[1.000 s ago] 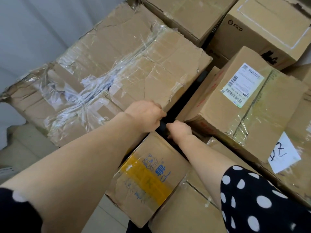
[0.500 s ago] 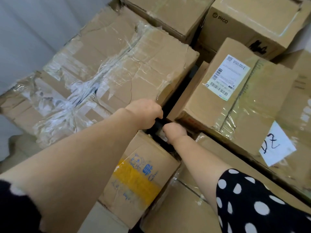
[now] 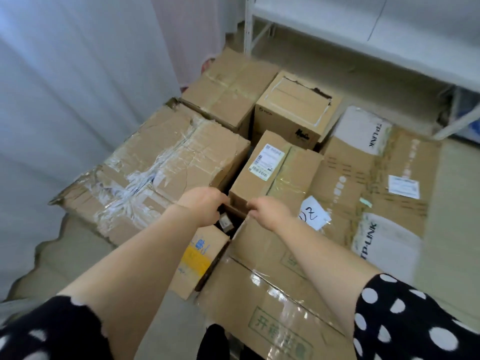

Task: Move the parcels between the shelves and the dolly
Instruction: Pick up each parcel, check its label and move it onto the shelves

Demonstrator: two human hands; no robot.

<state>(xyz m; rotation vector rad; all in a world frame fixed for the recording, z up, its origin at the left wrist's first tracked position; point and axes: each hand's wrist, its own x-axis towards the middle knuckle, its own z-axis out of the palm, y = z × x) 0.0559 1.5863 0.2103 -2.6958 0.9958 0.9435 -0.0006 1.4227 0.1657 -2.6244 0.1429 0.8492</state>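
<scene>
Both hands clenched on a narrow bar in the gap between parcels, centre of frame.

Left hand [image 3: 201,209] and right hand [image 3: 270,211] were side by side, fingers curled round a short dark bar [image 3: 235,209]; what the bar belonged to could not be told. Big taped parcel [image 3: 161,172] lay at centre left, touching the left hand. Labelled parcel [image 3: 275,175] sat just above the hands. Yellow-banded parcel [image 3: 200,258] lay under the left forearm, green-printed parcel [image 3: 272,294] under the right. PICO parcel [image 3: 293,113] and a plain parcel [image 3: 228,92] were at upper centre, the wide TP-LINK parcel [image 3: 376,178] at right. A paper note [image 3: 314,215] lay just right of the right hand. White shelf [image 3: 363,42] ran across the upper right, apart from the parcels. Polka-dot sleeve [image 3: 405,323] was at lower right.
</scene>
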